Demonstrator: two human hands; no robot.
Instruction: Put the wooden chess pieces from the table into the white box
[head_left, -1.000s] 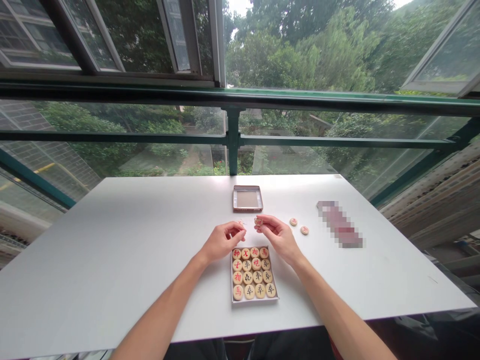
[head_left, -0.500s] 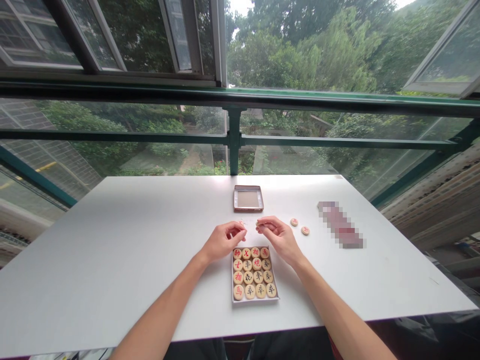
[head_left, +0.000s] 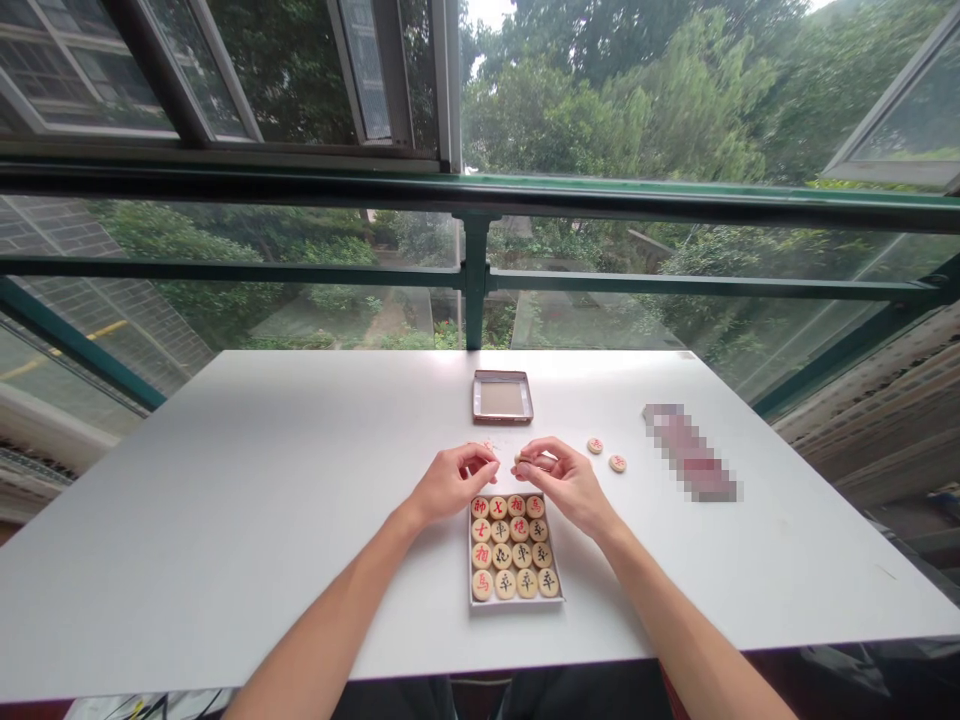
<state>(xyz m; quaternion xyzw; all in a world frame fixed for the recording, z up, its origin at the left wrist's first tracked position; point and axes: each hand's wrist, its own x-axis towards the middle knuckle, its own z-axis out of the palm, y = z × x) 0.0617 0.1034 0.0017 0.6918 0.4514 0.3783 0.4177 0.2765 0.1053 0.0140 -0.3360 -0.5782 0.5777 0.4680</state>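
Between the thumb and fingers of my right hand [head_left: 555, 475] is a small round Chinese chess piece [head_left: 520, 459], seen edge-on. Facing it, my left hand [head_left: 456, 480] is curled in a loose pinch, and whatever lies between its fingertips, if anything, is too small to make out. Just below both hands is a shallow square box [head_left: 517, 605], filled with rows of wooden chess pieces bearing red and black characters. Small red-marked bits [head_left: 487, 444] lie on the table behind my left fingertips.
Two loose chess pieces, one farther back [head_left: 595, 445] and one nearer [head_left: 617, 463], lie right of my right hand. Behind my hands is a shallow box lid [head_left: 502, 398]. A blurred-out long object [head_left: 694, 455] rests farther right on the white table [head_left: 262, 520], which meets a green railing [head_left: 475, 280].
The whole view has shifted slightly, so things appear a little farther right. My hands stay facing each other above the box, and the piece in my right fingers is turned slightly differently.
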